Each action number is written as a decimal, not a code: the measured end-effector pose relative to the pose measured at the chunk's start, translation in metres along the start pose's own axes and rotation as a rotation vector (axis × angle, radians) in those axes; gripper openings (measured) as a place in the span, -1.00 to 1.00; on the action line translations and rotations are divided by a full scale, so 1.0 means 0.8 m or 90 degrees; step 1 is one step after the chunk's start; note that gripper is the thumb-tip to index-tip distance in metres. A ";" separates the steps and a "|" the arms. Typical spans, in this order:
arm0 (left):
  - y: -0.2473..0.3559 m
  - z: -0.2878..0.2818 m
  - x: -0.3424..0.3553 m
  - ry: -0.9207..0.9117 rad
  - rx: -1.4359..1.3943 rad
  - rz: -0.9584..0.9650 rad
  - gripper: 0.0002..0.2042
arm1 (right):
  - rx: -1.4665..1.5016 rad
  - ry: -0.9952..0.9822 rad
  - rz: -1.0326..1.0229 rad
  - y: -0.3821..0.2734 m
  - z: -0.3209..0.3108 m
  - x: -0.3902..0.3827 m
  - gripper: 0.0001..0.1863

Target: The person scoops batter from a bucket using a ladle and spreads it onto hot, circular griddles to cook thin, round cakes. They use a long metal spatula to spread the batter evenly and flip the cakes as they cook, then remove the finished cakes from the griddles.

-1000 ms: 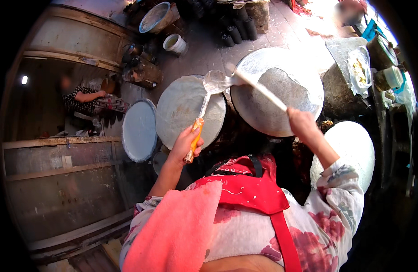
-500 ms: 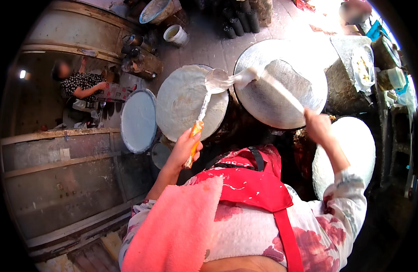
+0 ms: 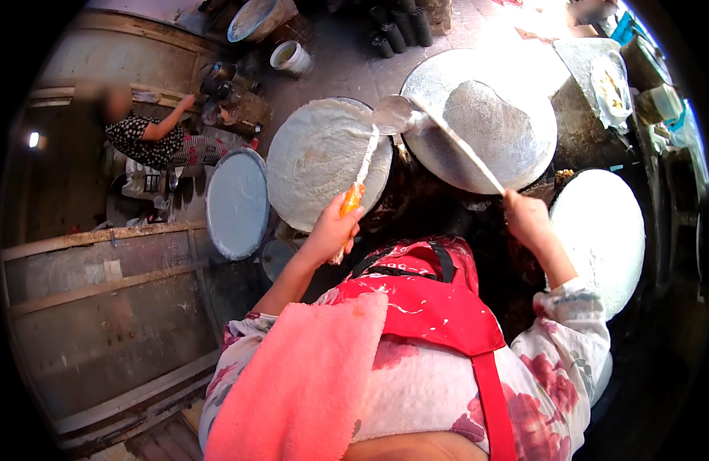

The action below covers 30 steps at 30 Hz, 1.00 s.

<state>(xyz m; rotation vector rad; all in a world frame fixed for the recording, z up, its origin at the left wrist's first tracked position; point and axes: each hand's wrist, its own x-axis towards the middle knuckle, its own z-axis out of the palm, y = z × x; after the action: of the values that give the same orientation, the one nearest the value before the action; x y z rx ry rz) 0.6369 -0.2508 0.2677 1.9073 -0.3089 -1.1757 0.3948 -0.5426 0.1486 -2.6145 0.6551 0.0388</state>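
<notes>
My left hand [image 3: 333, 229] is closed round the orange handle of a ladle [image 3: 392, 115], its batter-smeared shaft reaching away from me. The ladle's bowl hangs between two large round griddles, over the inner edge of the left one. A thin pale flatbread sheet [image 3: 316, 165] covers that left griddle. In my right hand [image 3: 528, 221], fingers wrapped round its end, is a long whitish stick [image 3: 463, 147]. Its far end lies close by the ladle bowl, above the right griddle [image 3: 516, 127]. That griddle shows bare grey metal with a darker patch.
A round vessel of whitish liquid [image 3: 237, 203] stands left, and a white round surface [image 3: 600, 238] at right. Beyond are a white bucket [image 3: 291, 58], a basin [image 3: 258, 19] and dark cylinders [image 3: 400, 31]. A co-worker in a dotted top [image 3: 145, 138] sits at far left.
The ladle bowl has shifted right and away toward the right griddle. My right hand has moved slightly left, and the stick's end has swung farther off. The co-worker's arm has stretched out.
</notes>
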 end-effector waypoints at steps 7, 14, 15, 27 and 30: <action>-0.043 -0.042 -0.036 -0.080 0.218 0.073 -0.51 | 0.265 0.099 0.153 -0.083 0.066 -0.125 -0.76; -0.084 -0.104 -0.015 -0.237 0.015 0.049 -0.54 | 0.878 0.184 0.309 -0.221 0.158 -0.065 -0.68; -0.087 -0.112 -0.015 -0.233 0.010 0.064 -0.54 | 0.869 0.170 0.291 -0.238 0.165 -0.049 -0.68; -0.113 -0.166 0.066 -0.154 0.267 0.327 -0.52 | 0.946 0.413 0.471 -0.330 0.242 -0.101 -0.68; -0.112 -0.154 0.074 -0.228 0.170 0.233 -0.52 | 0.959 0.422 0.413 -0.369 0.236 -0.059 -0.66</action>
<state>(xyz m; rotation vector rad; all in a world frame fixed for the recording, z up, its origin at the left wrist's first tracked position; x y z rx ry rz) 0.7507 -0.1654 0.1870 1.7493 -1.0082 -1.2623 0.5016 -0.2085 0.1063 -0.8741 1.0994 -0.8022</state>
